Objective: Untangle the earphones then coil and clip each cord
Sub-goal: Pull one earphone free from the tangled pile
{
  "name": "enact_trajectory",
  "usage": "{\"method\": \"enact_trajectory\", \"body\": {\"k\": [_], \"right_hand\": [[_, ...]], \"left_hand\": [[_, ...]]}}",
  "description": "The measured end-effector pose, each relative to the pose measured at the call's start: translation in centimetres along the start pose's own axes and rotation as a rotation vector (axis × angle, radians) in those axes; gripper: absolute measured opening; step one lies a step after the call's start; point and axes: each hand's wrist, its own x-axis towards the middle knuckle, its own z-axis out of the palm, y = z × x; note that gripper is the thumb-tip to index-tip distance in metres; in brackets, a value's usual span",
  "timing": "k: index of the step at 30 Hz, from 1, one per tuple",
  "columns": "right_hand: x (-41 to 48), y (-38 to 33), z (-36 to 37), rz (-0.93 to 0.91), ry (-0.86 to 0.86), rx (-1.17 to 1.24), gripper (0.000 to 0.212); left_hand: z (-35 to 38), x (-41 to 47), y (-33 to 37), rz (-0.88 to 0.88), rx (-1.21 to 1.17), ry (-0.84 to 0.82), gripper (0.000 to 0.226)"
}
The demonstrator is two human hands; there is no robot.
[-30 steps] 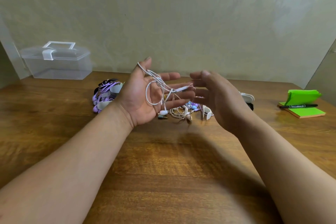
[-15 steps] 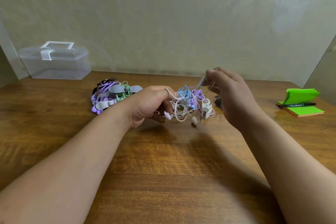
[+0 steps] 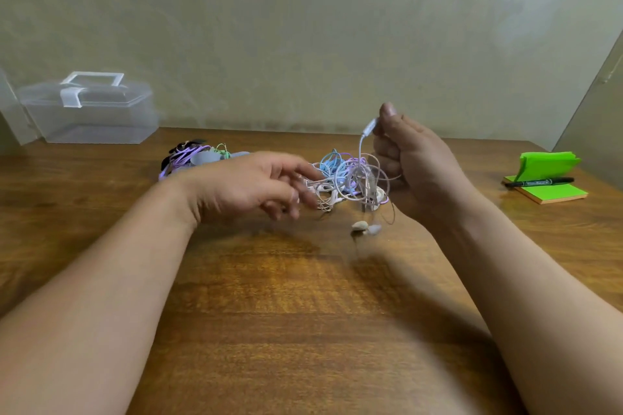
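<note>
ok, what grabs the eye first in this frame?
The right hand, raised right of centre, pinches a white earphone cord whose loops and earbuds dangle over the table. The blurred left hand is at the colourful tangle of cords mid-table; whether it grips anything is unclear. A bright green notepad with a marker sits far right.

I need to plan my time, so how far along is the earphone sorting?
Done, it seems: a purple bundle lies apart at the left, apparently coiled. In hand: the right hand pinches a white cord, lifted, earbuds dangling; the left hand, blurred, is at the tangle. Left: blue, purple and white cords there are knotted.
</note>
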Motion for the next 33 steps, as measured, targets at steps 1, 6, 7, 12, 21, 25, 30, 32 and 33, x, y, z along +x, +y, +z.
{"method": "enact_trajectory", "body": {"k": [1,6,7,12,21,25,30,32,33], "right_hand": [[0.0,-0.1,0.0,-0.004,-0.005,-0.009,0.031],[-0.9,0.4,0.9,-0.003,-0.020,-0.328,0.027],[-0.9,0.5,1.0,-0.026,0.001,-0.415,0.029],[-0.7,0.2,0.0,0.035,0.049,-0.489,0.033],[-1.6,1.7,1.5,0.289,-0.303,-0.461,0.026],[-2.3,1.9,2.5,0.525,-0.386,-0.219,0.030],[-2.1,2.6,2.5,0.515,-0.380,-0.179,0.025],[-2.0,2.5,2.1,0.452,-0.370,-0.206,0.020],[-1.9,2.4,2.0,0.431,-0.354,-0.212,0.017]], "left_hand": [[0.3,0.4,0.1,0.051,-0.007,0.091,0.037],[4.0,1.7,1.0,0.168,-0.115,0.099,0.036],[4.5,1.8,1.0,0.179,-0.128,0.083,0.026],[3.7,1.9,0.5,0.143,-0.287,0.264,0.011],[2.3,1.4,0.8,0.177,-0.797,0.404,0.017],[2.9,1.5,1.2,0.212,-0.836,0.466,0.015],[3.3,1.7,1.0,0.237,-0.870,0.457,0.019],[3.4,1.8,1.1,0.223,-0.908,0.428,0.021],[3.3,1.9,1.1,0.203,-0.936,0.413,0.023]]}}
